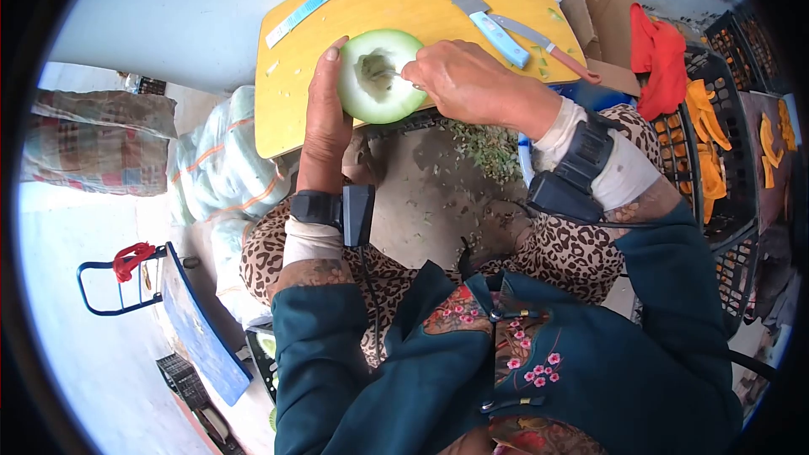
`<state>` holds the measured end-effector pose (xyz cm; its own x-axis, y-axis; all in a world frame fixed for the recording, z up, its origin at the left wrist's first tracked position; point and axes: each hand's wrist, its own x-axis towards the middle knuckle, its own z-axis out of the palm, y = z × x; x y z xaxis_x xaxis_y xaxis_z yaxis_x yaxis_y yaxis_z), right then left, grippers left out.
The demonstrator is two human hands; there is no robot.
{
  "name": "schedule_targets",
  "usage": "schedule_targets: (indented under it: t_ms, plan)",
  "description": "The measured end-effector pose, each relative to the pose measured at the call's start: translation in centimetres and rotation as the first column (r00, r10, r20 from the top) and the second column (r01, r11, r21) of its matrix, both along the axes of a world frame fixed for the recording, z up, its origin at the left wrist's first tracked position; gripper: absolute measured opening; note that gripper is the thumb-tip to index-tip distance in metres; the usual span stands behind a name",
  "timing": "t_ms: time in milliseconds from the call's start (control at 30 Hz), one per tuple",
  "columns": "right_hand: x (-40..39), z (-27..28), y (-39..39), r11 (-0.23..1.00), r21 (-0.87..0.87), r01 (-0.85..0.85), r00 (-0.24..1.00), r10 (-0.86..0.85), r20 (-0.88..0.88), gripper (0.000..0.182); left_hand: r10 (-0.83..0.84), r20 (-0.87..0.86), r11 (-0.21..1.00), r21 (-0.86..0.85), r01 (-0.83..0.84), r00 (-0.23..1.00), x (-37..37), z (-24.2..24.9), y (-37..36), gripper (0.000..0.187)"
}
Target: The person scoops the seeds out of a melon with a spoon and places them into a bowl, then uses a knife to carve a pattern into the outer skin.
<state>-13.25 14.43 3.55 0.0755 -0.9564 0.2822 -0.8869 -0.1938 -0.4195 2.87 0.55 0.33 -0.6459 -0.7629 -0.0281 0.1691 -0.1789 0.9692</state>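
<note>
A pale green-skinned winter melon (358, 105), cut open with white flesh and a hollow core, is tilted toward me at the table's near edge. My left hand (324, 88) grips its left side, thumb up along the rim and the other fingers hidden behind. My right hand (463, 80) is closed around a thin metal spoon (394, 74), whose end reaches into the hollow; most of it is hidden by my fingers and the flesh. Beyond my right hand lie a blue-handled cleaver-like knife (459, 0) and a smaller knife with a pinkish handle (548, 46).
The yellow table (295, 122) also bears a blue-and-white packaged strip (313, 8) and green scraps. Peelings (489, 152) lie on the floor. At right are a cardboard box (594, 8), a red cloth (657, 59) and black crates (729, 194) with orange slices. White sacks (223, 156) stand left.
</note>
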Motion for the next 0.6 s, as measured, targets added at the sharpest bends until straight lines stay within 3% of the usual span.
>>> schedule_targets:
  t_ms: [67,167,367,467,600]
  plan:
    - [-0.3,0.3,0.8,0.996,-0.081,-0.023,0.999,0.025,0.023,0.01,0.004,0.004,1.0,-0.012,-0.004,1.0,0.0,-0.1,-0.1,0.062]
    - [-0.2,1.0,1.2,0.999,-0.022,0.034,0.999,-0.033,0.036,0.01,0.004,0.017,0.999,-0.042,-0.003,1.0,-0.1,-0.4,-0.5,0.063]
    - [1.3,0.0,0.1,0.949,-0.275,0.156,0.983,-0.175,-0.047,0.01,0.015,0.033,0.999,-0.043,-0.013,0.999,-0.4,-0.1,-0.1,0.062]
    - [2.0,-1.2,-0.6,0.953,-0.269,0.138,0.971,-0.184,-0.155,0.008,0.02,0.061,0.996,-0.091,-0.015,0.998,-0.6,0.2,0.1,0.06]
    - [1.9,-0.9,-0.7,0.985,-0.113,0.129,0.977,-0.146,-0.153,0.009,0.003,0.058,0.996,-0.086,0.002,0.998,-0.7,0.6,0.6,0.057]
